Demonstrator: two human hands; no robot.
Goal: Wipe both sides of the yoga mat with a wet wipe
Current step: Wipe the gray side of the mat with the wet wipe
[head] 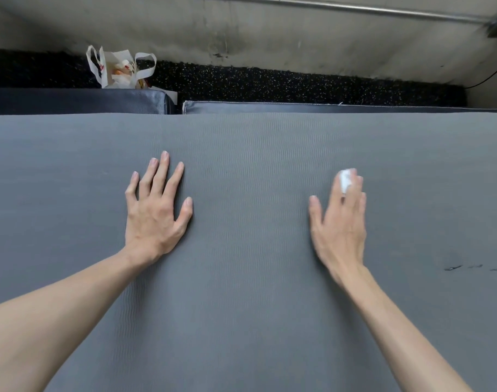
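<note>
A grey yoga mat (pixel 247 278) with a fine ribbed texture lies flat and fills most of the view. My left hand (pixel 156 210) rests palm down on it left of centre, fingers straight and spread. My right hand (pixel 340 222) lies flat on the mat to the right, blurred, with straight fingers pressing a small white wet wipe (pixel 345 179) against the mat. Only a bit of the wipe shows between the fingers near their tips.
Beyond the mat's far edge lie two black padded cushions (pixel 71 100), then dark speckled flooring (pixel 298 83) and a grey wall. A white plastic bag (pixel 120 69) with items inside stands at the back left. Small dark scuff marks (pixel 468 267) mar the mat at right.
</note>
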